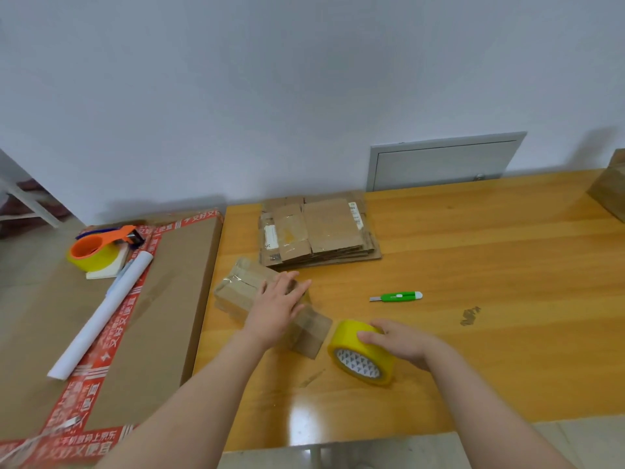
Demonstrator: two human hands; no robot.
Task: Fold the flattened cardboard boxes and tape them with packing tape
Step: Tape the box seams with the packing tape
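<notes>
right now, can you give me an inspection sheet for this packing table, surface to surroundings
surface: wooden table, glossy, one dark smudge towards the right.
job's things: small box, folded, shiny tape on it; yellow tape roll beside it; stack of flattened boxes behind.
clutter: green utility knife on the table; orange tape dispenser and white paper roll on a large flat carton at left.
grips: left hand rests flat on the small box; right hand holds the yellow tape roll from above.
cables: nothing seen.
surroundings: white wall, grey wall hatch, another box at the right edge.
</notes>
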